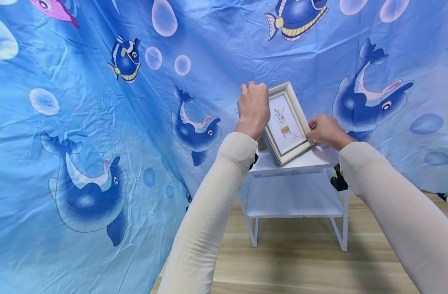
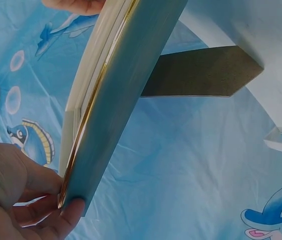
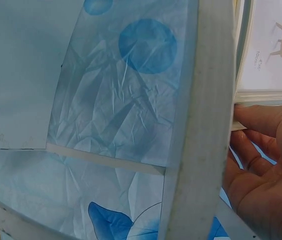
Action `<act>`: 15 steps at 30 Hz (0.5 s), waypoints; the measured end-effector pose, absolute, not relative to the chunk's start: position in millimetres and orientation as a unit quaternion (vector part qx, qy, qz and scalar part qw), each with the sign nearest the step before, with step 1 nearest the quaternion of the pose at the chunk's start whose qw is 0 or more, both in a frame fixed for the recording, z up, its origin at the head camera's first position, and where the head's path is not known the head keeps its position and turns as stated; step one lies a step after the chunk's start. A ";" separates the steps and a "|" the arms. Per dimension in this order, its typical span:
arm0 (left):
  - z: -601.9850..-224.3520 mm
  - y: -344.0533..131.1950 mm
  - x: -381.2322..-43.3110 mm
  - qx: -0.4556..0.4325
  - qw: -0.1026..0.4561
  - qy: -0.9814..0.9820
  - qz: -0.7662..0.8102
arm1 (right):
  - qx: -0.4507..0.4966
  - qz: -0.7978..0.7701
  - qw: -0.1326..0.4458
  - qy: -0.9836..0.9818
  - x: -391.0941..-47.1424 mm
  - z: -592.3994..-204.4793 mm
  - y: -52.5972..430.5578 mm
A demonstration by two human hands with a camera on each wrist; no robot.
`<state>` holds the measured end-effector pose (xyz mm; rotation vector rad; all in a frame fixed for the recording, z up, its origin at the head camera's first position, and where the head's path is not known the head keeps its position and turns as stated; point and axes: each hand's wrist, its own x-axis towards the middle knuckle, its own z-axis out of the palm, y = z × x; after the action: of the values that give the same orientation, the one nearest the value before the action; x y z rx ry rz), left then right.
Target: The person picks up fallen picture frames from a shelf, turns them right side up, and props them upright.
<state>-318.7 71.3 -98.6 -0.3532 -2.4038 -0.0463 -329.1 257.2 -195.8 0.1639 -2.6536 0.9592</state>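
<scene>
A picture frame (image 1: 281, 123) with a pale, cream border and a print of a potted plant leans at a tilt above the small white table (image 1: 312, 160). At its upper left, my left hand (image 1: 254, 107) grips the edge; the left wrist view shows thumb and fingers pinching a corner of the frame. My right hand (image 1: 327, 130) pinches the opposite side, low on the right, with the thumb on the front. Behind the frame, a brown support leg (image 2: 200, 75) sticks out, its pointed end overlapping the white table top in the left wrist view.
Blue curtains (image 1: 224, 61) printed with dolphins, fish and bubbles hang behind the table and along the left. The table has a lower shelf (image 1: 293, 198) and thin white legs (image 1: 344, 228). Below lies a wood-patterned floor (image 1: 293, 265).
</scene>
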 end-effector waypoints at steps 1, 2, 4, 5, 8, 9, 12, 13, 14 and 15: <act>-98.9 71.2 -318.9 -0.137 0.351 -0.926 -0.018 | 0.057 0.330 0.158 -0.929 -329.4 -196.0 257.7; -99.2 70.9 -319.4 -0.138 0.353 -0.925 -0.017 | 0.056 0.326 0.159 -0.930 -329.7 -196.1 257.7; -99.6 70.2 -319.9 -0.141 0.356 -0.923 -0.018 | 0.056 0.317 0.162 -0.933 -330.9 -196.6 258.0; -99.7 69.8 -320.2 -0.142 0.358 -0.923 -0.019 | 0.055 0.314 0.164 -0.934 -331.4 -196.6 258.1; -99.8 69.6 -320.2 -0.146 0.357 -0.922 -0.019 | 0.057 0.312 0.168 -0.933 -331.4 -197.1 258.7; -99.8 69.7 -320.4 -0.147 0.358 -0.922 -0.018 | 0.057 0.311 0.172 -0.933 -331.2 -197.4 258.9; -100.0 69.6 -321.1 -0.147 0.358 -0.922 -0.015 | 0.059 0.303 0.184 -0.933 -329.8 -197.9 258.6; -100.3 69.5 -321.3 -0.147 0.357 -0.922 -0.014 | 0.058 0.300 0.187 -0.934 -329.5 -198.3 258.2; -100.5 69.3 -321.5 -0.147 0.357 -0.922 -0.013 | 0.057 0.297 0.190 -0.934 -329.2 -198.6 257.4; -100.9 69.1 -321.7 -0.147 0.358 -0.922 -0.013 | 0.055 0.296 0.191 -0.934 -328.9 -199.0 256.8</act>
<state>-321.7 69.1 -100.9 -0.3789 -2.3791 -0.0338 -328.9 256.8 -199.0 0.1553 -2.6244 0.8314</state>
